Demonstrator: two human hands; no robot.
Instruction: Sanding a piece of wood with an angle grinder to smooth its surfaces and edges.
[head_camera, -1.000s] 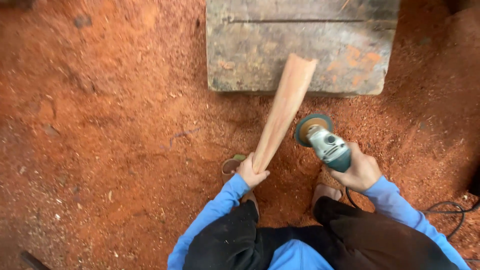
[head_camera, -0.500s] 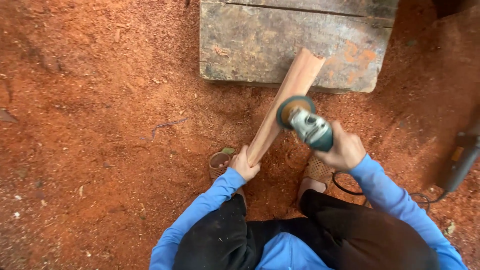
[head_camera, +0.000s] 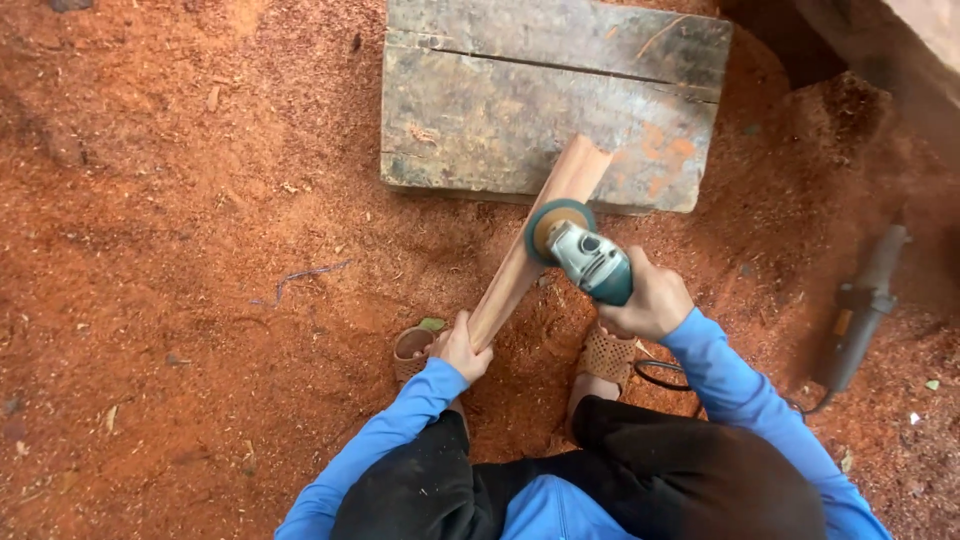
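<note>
— Why is that grey timber block (head_camera: 520, 110) lying flat in all the red sawdust (head_camera: 180, 250)?

— I'd say it's a rest. The far end of the wooden stick (head_camera: 530, 250) leans on the block's near edge, so the piece slopes down from the block toward the person and has something firm under it while the tool presses on it.

— And the near end?

— The left hand (head_camera: 462, 350) has its fingers wrapped tight round the low end, on the side of the stick away from the block. That grip probably keeps it from rolling or sliding off the block.

— The tool?

— An angle grinder (head_camera: 585, 258), teal body with a grey head. The right hand (head_camera: 650, 300) is closed round its body, fingers clamped on it, with the disc turned against the stick's right side just short of the block. A black cord (head_camera: 660, 375) trails back from it, away from the block.

— How does the stick look?

— Long and narrow, pale reddish-brown, smooth along its upper face, widening a little toward the block end, which is cut off square. It's the same colour as the dust around it.

— Anything else?

— A second power tool (head_camera: 860, 305) lies on the sawdust well to the right of the block, untouched. The person's sandalled feet (head_camera: 605, 355) sit either side of the stick's low end.
</note>
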